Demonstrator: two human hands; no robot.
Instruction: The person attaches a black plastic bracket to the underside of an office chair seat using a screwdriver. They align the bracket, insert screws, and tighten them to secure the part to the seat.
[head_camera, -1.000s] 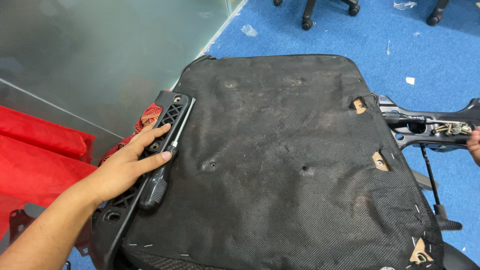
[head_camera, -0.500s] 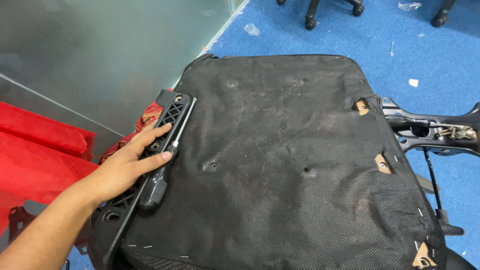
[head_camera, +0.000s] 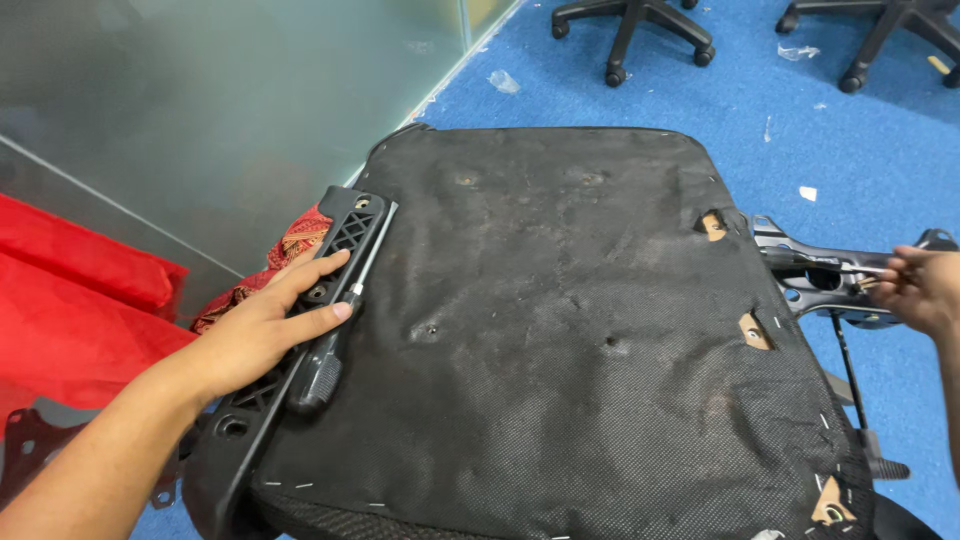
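There is one view only, from a camera worn on the person's head. It looks steeply down and forward, close over an upturned seat (head_camera: 560, 330) that fills most of the frame and is cut off at its near edge. The left hand (head_camera: 265, 330) enters from the lower left, the right hand (head_camera: 922, 288) from the right edge. Farther off, along the top, lie blue floor (head_camera: 740, 95) and a glass wall (head_camera: 200, 120).

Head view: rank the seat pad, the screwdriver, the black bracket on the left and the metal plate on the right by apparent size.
1. Seat pad, by far the largest.
2. Black bracket, partly under the left hand.
3. Metal plate and screwdriver: unsure, since the plate is partly hidden by the pad and the right hand.
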